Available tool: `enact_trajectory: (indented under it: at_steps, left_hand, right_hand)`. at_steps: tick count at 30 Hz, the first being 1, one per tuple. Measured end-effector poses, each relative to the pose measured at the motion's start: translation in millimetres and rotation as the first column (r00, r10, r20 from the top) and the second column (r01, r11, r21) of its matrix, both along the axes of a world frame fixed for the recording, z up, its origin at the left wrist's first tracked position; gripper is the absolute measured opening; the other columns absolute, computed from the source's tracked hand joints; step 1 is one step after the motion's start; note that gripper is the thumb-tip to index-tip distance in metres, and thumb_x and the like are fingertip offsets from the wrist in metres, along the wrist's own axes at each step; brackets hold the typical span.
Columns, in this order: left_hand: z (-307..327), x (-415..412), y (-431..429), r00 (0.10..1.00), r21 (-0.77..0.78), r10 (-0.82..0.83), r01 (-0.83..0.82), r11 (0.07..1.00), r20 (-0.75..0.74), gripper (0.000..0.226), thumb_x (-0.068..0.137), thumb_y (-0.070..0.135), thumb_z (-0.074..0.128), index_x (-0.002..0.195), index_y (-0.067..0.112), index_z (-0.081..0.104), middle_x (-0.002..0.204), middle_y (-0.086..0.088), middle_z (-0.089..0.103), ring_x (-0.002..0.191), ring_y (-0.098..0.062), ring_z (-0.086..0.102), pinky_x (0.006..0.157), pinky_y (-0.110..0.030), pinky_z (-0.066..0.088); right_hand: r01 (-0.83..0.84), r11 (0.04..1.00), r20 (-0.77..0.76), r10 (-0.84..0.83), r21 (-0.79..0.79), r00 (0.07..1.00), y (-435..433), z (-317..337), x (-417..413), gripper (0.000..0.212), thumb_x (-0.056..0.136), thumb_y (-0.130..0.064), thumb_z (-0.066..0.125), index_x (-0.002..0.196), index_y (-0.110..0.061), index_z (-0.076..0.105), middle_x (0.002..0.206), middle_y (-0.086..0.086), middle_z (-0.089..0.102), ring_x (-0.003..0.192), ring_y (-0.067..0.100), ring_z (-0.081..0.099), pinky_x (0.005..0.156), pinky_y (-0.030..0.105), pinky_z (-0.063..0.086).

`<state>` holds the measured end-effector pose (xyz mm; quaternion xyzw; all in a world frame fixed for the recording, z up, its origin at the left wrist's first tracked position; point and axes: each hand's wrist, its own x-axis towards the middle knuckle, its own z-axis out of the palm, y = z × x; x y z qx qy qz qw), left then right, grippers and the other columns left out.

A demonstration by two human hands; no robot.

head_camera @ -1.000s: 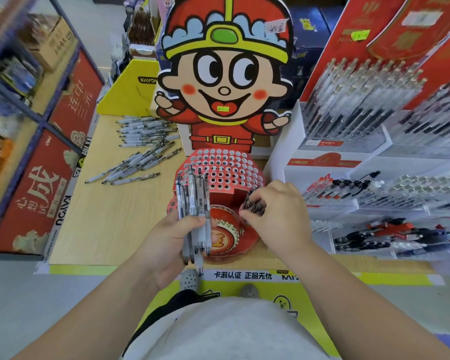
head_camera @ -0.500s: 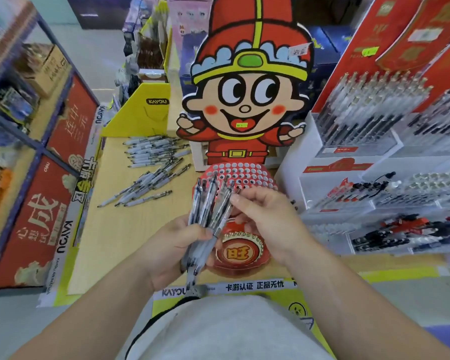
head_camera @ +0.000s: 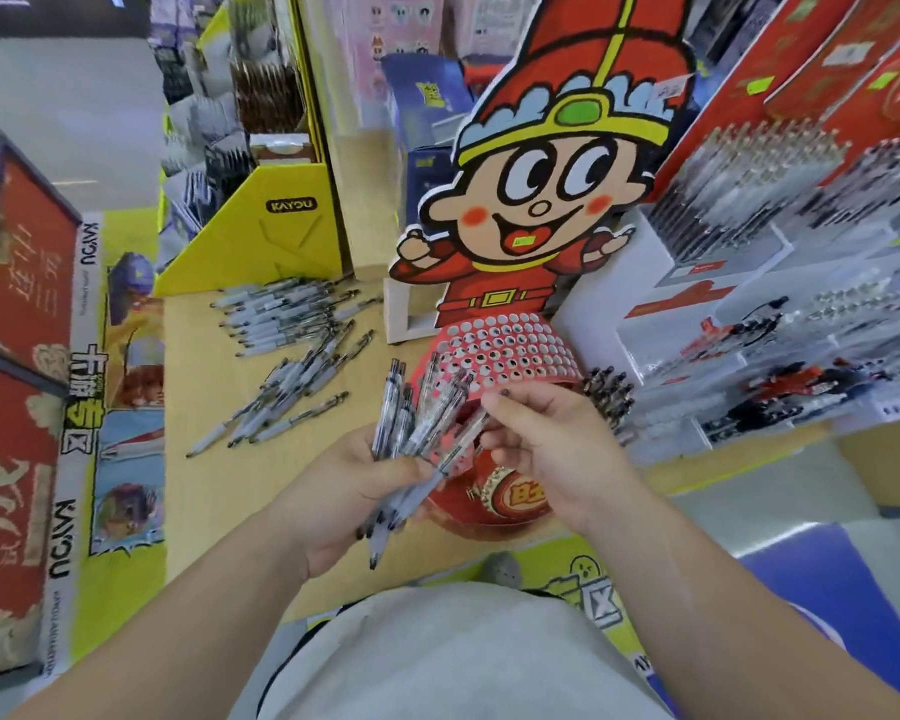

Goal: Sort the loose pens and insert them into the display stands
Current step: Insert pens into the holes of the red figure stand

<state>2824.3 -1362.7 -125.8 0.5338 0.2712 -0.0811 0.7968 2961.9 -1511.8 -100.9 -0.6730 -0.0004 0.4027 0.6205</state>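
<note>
View from above of a person's two bare forearms reaching out over a pale wooden surface point(head_camera: 214, 511) in a stationery shop.

The left grip point(head_camera: 344, 491) is curled around a bundle of clear plastic pens point(head_camera: 392, 402) with dark tips. The pens fan upward and away from the palm, and their points stick out below the heel of the hand.

The right grip point(head_camera: 552, 449) is just beside it. Its thumb and forefinger pinch a single clear pen point(head_camera: 463, 441) near the upper end. That pen slants down to the left, and its lower end lies against the left thumb with the rest of the bundle.

Directly beyond and beneath both grips stands a red perforated display stand point(head_camera: 500, 350). It is a curved red tier full of small round holes, most of them unfilled. A tall cardboard cut-out of a smiling cartoon child in a red hat point(head_camera: 541, 189) backs the stand. A small cluster of black-capped pens point(head_camera: 606, 392) stands upright just right of the right grip, at the stand's edge.

Beyond the left grip and to its left, loose clear pens point(head_camera: 292, 397) lie on the surface in two rough heaps, one farther off than the other. Farther beyond those heaps sits a yellow cardboard box marked KAYOU point(head_camera: 261, 236).

Well to the right of the right grip rise white tiered racks point(head_camera: 749, 304) filled with rows of pens, under red backing cards. A grey shirt point(head_camera: 437, 652) fills the bottom of the view.
</note>
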Motion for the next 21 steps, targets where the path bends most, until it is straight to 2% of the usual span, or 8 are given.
enact_trajectory:
  at_steps: [1,3,7,10,14,18,21]
  left_hand:
    - [-2.8,-0.5,1.6,1.0,0.017,0.004,-0.003,1.0,-0.009,0.012,0.085,0.014,0.075,0.075,0.014,0.068,0.069,-0.013,0.061,0.069,-0.027,0.058,0.053,-0.03,0.047]
    - [-8.2,-0.7,4.5,1.0,0.035,0.007,-0.006,0.999,-0.028,0.013,0.09,0.012,0.074,0.085,0.008,0.062,0.073,-0.015,0.061,0.072,-0.029,0.058,0.056,-0.033,0.047]
    - [-19.9,-2.0,12.0,0.99,0.014,0.123,-0.123,0.992,-0.072,0.028,0.083,0.017,0.079,0.095,0.002,0.059,0.075,-0.012,0.061,0.075,-0.029,0.056,0.056,-0.036,0.046]
    - [-28.7,-6.6,20.9,0.963,0.02,0.235,-0.235,0.972,-0.129,0.019,0.09,0.006,0.073,0.103,0.005,0.059,0.076,-0.006,0.067,0.067,-0.023,0.061,0.058,-0.038,0.046]
    - [-37.6,-16.5,32.8,0.948,0.017,0.278,-0.279,0.96,-0.157,0.02,0.09,0.005,0.072,0.104,0.005,0.059,0.08,-0.008,0.065,0.066,-0.022,0.062,0.059,-0.037,0.047]
    - [-40.4,-21.5,31.6,0.947,0.007,0.29,-0.292,0.956,-0.136,0.021,0.089,0.005,0.072,0.106,0.008,0.059,0.086,-0.011,0.064,0.068,-0.023,0.062,0.059,-0.038,0.048]
    - [-39.6,-24.7,26.6,0.948,-0.027,0.295,-0.3,0.954,-0.117,0.019,0.09,0.005,0.071,0.104,0.011,0.06,0.085,-0.01,0.063,0.068,-0.021,0.061,0.06,-0.038,0.047]
  right_hand:
    - [0.016,1.0,0.019,-0.016,-0.019,1.0,1.3,-1.3,-1.4,0.006,0.087,-0.014,0.075,0.09,-0.009,0.073,0.072,0.005,0.067,0.066,0.015,0.065,0.056,0.023,0.054]
    - [0.043,0.999,0.037,-0.042,-0.034,0.998,4.0,-3.2,-1.8,0.004,0.086,-0.011,0.076,0.088,-0.008,0.074,0.071,0.005,0.068,0.065,0.016,0.066,0.057,0.023,0.055]
    - [0.061,0.998,0.097,-0.059,-0.019,0.994,5.6,-1.7,2.3,0.002,0.088,-0.005,0.073,0.088,-0.007,0.074,0.073,0.007,0.069,0.07,0.018,0.066,0.063,0.024,0.057]
    - [0.103,0.995,0.182,-0.099,-0.011,0.978,3.7,1.5,7.6,0.007,0.088,-0.004,0.072,0.093,-0.008,0.075,0.079,0.008,0.071,0.075,0.02,0.068,0.069,0.027,0.059]
    - [0.164,0.985,0.305,-0.139,-0.056,0.942,4.0,-0.9,16.2,0.013,0.087,-0.002,0.073,0.099,-0.008,0.073,0.089,0.013,0.074,0.083,0.023,0.073,0.071,0.026,0.059]
    - [0.091,0.977,0.518,0.022,-0.193,0.855,9.1,-11.1,18.8,0.019,0.085,-0.009,0.077,0.093,-0.026,0.073,0.091,0.004,0.075,0.089,0.019,0.073,0.079,0.032,0.06]
    - [-0.002,0.939,0.624,0.231,-0.345,0.746,15.2,-16.5,17.5,0.02,0.085,-0.014,0.077,0.091,-0.031,0.07,0.087,-0.012,0.073,0.082,0.002,0.069,0.079,0.021,0.056]
